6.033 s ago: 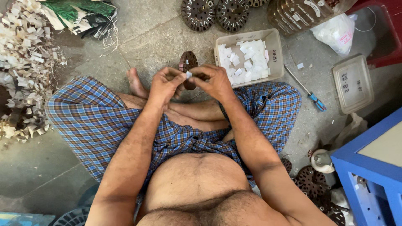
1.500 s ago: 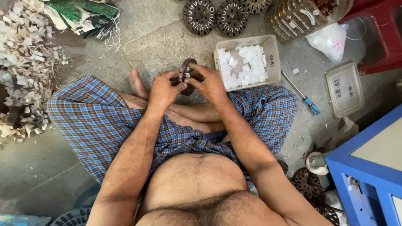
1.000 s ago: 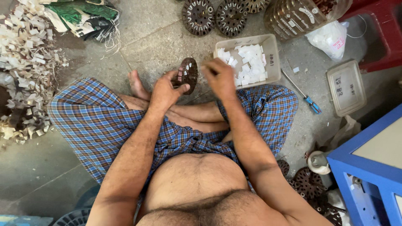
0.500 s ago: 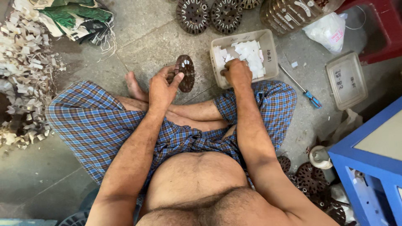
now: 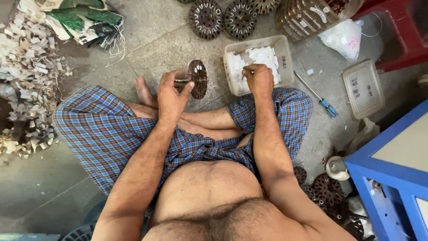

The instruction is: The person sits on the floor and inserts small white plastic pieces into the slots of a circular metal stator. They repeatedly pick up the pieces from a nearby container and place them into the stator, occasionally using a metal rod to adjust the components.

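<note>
Reaching right hand (image 5: 257,79) into paper-filled tray (image 5: 285,58)

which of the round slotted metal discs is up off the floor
The slotted disc on a short shaft, held in the left hand. The two discs by the top edge lie flat on the floor.

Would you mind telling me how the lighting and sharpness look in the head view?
Head view: soft, even daylight with faint shadows; left hand holding the slotted metal disc and right hand in the tray of white pieces are sharp; slight wide-angle bending at edges; no strong glare.
</note>
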